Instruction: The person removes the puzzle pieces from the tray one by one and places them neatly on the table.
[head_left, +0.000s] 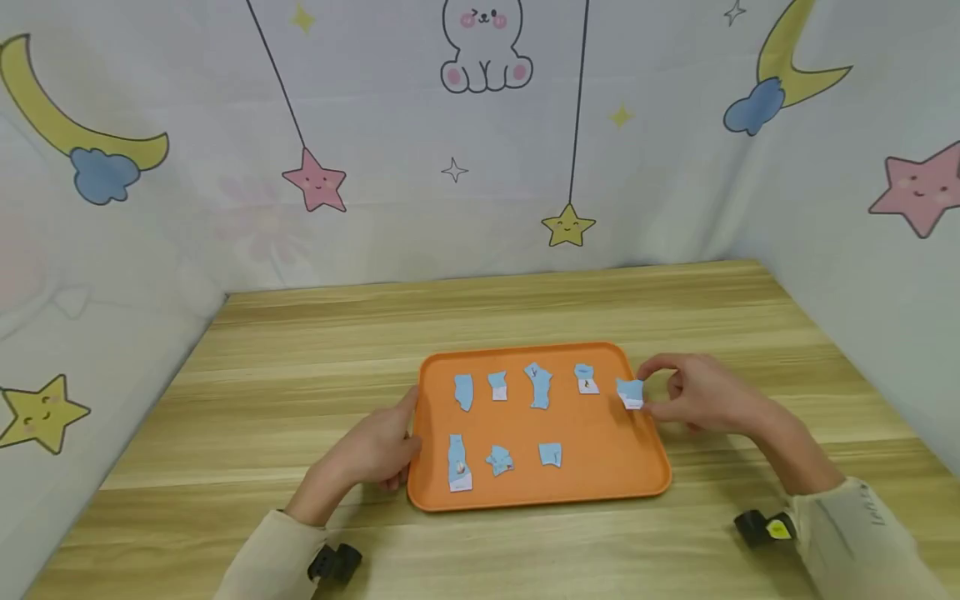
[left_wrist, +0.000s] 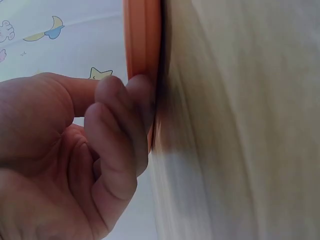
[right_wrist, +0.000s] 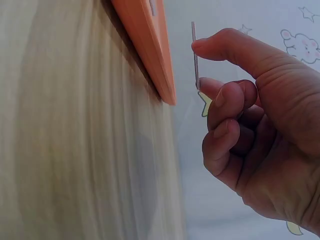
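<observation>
An orange tray (head_left: 600, 442) lies on the table with several small blue-and-white puzzle pieces on it, in two rough rows. My left hand (head_left: 378, 446) is at the tray's left edge and grips its rim; the left wrist view shows curled fingers (left_wrist: 117, 135) against the orange side. At the tray's right edge, my right hand (head_left: 708, 392) pinches a puzzle piece (head_left: 631, 393) between thumb and index finger. Seen edge-on in the right wrist view, that thin piece (right_wrist: 195, 60) is raised above the tray rim, and the other fingers are curled in. Nearest to it on the tray is another piece (head_left: 587, 385).
Wood-grain table (head_left: 337, 333) surrounds the tray. Behind and at both sides hangs a white cloth (head_left: 390, 125) printed with stars, moons and a bear. Each wrist wears a black band-mounted device, the right one (head_left: 761, 527) with a yellow label.
</observation>
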